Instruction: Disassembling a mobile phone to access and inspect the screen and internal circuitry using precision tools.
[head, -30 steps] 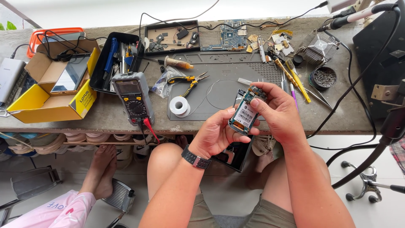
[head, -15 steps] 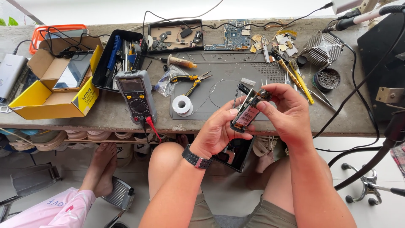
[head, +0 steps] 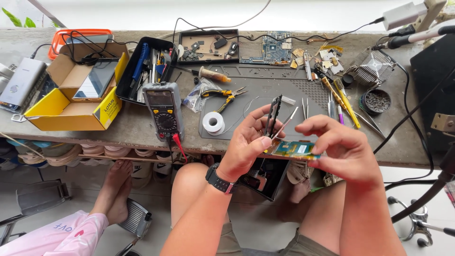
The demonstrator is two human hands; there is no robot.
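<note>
Green circuit board (head: 294, 149) | pinched level by both hands' grip | left hand (head: 246, 147), right hand (head: 343, 151)

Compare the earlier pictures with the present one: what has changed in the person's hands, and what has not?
The circuit board, earlier upright, now lies flat under the right hand. The left hand now holds a thin black frame upright, apart from it. Multimeter, solder roll and yellow box stayed put.

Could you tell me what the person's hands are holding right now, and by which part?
Both hands hold a small circuit board: left hand at its left end, right hand at its right end. A thin black frame piece stands up from the left fingers.
</note>
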